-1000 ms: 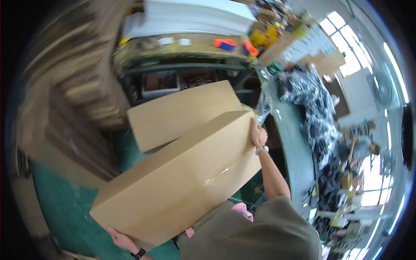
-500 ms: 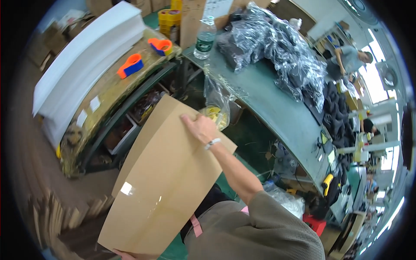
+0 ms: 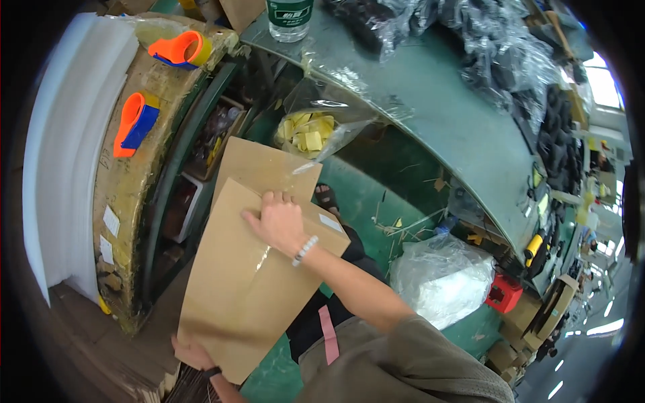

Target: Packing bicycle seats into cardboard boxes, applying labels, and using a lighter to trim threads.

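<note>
A brown cardboard box (image 3: pixel 235 289) is held in front of my body, tilted, with a far flap (image 3: pixel 269 163) standing out beyond its main panel. My right hand (image 3: pixel 279 223), a beaded bracelet at its wrist, grips the panel's far edge with the fingers curled over it and the thumb on the face. At the near left corner my left hand (image 3: pixel 193 354) holds the edge; some of its fingers are hidden behind the cardboard. A strip of clear tape shines on the panel, and a small white label (image 3: pixel 330 223) sits near the right edge.
Two orange-and-blue tape dispensers (image 3: pixel 138 124) lie on the worn bench (image 3: pixel 144 195) at left, beside white foam sheets (image 3: pixel 74 148). A green table (image 3: pixel 430 127) holds a bottle (image 3: pixel 289 19) and plastic-wrapped dark goods. Below are a bag of yellow pieces (image 3: pixel 309 131), a white bundle (image 3: pixel 443 279) and a red stool (image 3: pixel 504 293).
The view has dipped downward. The box has turned, showing its far flap apart from the panel and a white label. My left hand has come further into sight; my right hand grips a different edge.
</note>
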The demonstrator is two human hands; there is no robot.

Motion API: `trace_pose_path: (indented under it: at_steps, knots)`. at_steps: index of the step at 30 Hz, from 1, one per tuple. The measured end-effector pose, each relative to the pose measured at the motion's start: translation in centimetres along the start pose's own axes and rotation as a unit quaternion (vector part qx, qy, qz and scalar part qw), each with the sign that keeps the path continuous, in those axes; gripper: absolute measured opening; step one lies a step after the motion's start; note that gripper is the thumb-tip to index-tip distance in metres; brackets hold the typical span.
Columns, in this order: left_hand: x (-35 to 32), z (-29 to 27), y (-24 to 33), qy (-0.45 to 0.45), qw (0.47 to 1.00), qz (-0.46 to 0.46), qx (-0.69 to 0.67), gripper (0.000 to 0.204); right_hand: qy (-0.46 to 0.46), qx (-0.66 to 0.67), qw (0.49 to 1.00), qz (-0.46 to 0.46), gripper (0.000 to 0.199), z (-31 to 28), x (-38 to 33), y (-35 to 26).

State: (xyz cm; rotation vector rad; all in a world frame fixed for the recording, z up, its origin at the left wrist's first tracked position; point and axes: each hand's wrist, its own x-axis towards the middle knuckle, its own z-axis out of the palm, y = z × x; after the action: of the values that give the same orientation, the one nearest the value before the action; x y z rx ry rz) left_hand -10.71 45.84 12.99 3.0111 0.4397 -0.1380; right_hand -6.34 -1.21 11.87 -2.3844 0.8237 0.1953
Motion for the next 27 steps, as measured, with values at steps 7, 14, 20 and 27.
trace_pose_path:
  at_steps: [7, 14, 20, 27]
  knots:
    - [-0.7, -2.7, 43.6, -0.211, 0.799, 0.562, -0.026, 0.046, -0.074, 0.308, 0.948, -0.024, 0.031, -3.5, 3.2, 6.8]
    - [-2.4, 4.3, 46.5, -0.314, 0.733, 0.599, 0.076, 0.056, -0.258, 0.544, 0.691, 0.399, 0.048, 4.2, 11.9, 14.5]
    - [-2.3, 5.1, 46.6, -0.327, 0.73, 0.591, 0.106, 0.056, -0.259, 0.716, 0.479, 0.437, 0.034, 8.4, 14.8, 12.2]
    - [-2.3, 6.0, 47.3, -0.315, 0.737, 0.589, 0.102, 0.056, -0.165, 0.506, 0.783, 0.322, 0.055, 11.3, 17.7, 13.1]
